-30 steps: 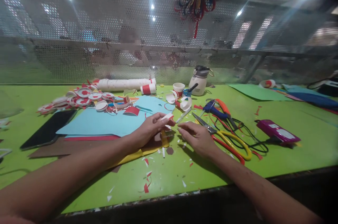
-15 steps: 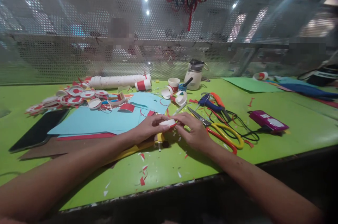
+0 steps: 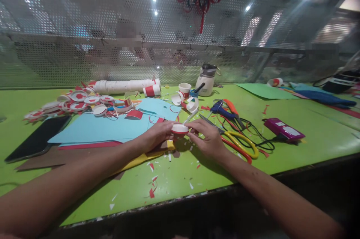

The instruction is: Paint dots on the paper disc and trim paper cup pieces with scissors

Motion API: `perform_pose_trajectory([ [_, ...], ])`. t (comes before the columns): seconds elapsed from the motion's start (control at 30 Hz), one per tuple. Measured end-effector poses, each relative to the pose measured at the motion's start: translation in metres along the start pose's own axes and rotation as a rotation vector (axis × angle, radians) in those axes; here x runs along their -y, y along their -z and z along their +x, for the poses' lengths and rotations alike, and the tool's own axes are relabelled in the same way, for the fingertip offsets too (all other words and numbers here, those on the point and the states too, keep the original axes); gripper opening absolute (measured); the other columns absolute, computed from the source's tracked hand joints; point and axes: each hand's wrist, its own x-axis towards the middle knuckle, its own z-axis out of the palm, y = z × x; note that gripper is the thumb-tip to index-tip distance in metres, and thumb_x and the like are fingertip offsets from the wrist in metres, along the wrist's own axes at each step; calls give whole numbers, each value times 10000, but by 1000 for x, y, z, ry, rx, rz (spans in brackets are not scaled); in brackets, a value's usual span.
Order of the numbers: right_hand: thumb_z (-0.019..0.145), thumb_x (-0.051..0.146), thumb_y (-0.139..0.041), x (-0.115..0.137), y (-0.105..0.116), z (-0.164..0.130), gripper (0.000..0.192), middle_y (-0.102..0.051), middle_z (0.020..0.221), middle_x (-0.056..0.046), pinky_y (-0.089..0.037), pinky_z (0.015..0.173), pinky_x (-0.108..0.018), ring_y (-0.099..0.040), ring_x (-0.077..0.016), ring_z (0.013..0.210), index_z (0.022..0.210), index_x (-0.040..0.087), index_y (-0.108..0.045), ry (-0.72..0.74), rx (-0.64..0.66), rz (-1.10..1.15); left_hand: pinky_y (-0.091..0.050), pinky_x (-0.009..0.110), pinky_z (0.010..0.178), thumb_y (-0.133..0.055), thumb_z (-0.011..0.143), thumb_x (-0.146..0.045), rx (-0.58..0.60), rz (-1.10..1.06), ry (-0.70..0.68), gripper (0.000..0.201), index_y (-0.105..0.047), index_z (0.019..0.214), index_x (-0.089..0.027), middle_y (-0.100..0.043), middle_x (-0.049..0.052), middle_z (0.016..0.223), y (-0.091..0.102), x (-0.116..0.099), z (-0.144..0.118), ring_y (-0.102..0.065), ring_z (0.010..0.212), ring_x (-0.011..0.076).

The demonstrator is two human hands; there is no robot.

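Note:
Between both hands, just above the table, is a cut-off paper cup base [image 3: 180, 129], white with a red edge. My left hand [image 3: 159, 134] pinches it from the left, fingers behind and thumb in front. The fingertips of my right hand [image 3: 206, 136] close on its right edge. Right of my right hand lie scissors [image 3: 242, 143] with yellow and red handles. Behind them rests a blue and orange glue gun [image 3: 225, 109]. A pile of similar red and white cup bases [image 3: 80, 100] sits at the back left.
Light blue paper sheets [image 3: 98, 128] and a dark phone [image 3: 39, 137] lie on the left. At the back stand a bottle [image 3: 206, 81], a paper cup [image 3: 185, 89] and a long stack of cups [image 3: 123, 86]. A purple box [image 3: 284, 129] with a cable lies right. Scraps [image 3: 152, 192] litter the front.
The cup base has been turned between my fingers, so more of its white side and red edge now faces me. Both hands stay in nearly the same place.

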Motion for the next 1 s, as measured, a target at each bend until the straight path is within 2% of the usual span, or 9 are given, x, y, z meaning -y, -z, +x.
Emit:
perform_pose_trajectory([
  [0.1,879,140,-592,-1,-2,-1,218,-650,975,-88,-518,774,-381,-615,-213,890,1066,218,-673,47,6,-26,-485,414,936,-745,757,-394,-33,22,-14,499,-634,1171,-138,-688,144,1143,-5,-3,-2,-647,1051,268],
  [0.23,881,144,-581,-3,-2,-3,260,-643,1008,-88,-530,788,-395,-609,-220,920,1114,238,-647,61,22,-25,-487,403,920,-818,680,-281,-82,67,-39,508,-625,1124,-128,-711,111,1058,-8,-4,-2,-659,975,237],
  [0.37,849,97,-586,-2,1,-5,557,-615,1108,-91,-565,710,-341,-609,-191,881,1362,265,-450,-23,47,41,-476,377,917,-849,622,-227,-125,98,-91,562,-582,1112,-155,-691,82,1071,-5,0,1,-643,1001,222],
  [0.47,806,63,-580,1,3,-4,659,-590,1172,-97,-575,740,-332,-614,-185,929,1404,260,-384,-139,110,177,-479,363,896,-858,596,-199,-145,116,-123,590,-549,1098,-182,-666,61,1074,-3,3,3,-633,1006,216],
  [0.57,811,113,-596,5,2,-3,584,-591,1186,-113,-571,775,-356,-610,-200,974,1361,224,-433,-208,141,255,-483,352,889,-850,604,-176,-134,131,-127,593,-526,1101,-189,-648,57,1074,-4,4,3,-622,1016,214],
  [0.7,829,258,-662,4,-2,-3,532,-604,1153,-133,-584,709,-362,-611,-225,967,1323,185,-478,-292,151,227,-494,342,864,-828,645,-171,-95,174,-126,578,-507,1126,-178,-637,60,1047,-7,4,-1,-629,972,203],
  [0.87,812,254,-699,3,-2,-2,490,-623,1143,-131,-582,737,-367,-612,-229,970,1267,163,-539,-201,182,146,-510,350,850,-816,679,-222,-56,259,-184,558,-503,1140,-183,-630,76,1076,-8,5,-1,-632,980,214],
  [1.0,807,252,-711,5,-1,-1,485,-637,1132,-136,-583,698,-337,-627,-217,931,1253,139,-557,-192,196,175,-513,372,860,-816,682,-248,-82,306,-192,557,-506,1139,-173,-610,91,1111,-8,5,0,-623,1005,229],
])
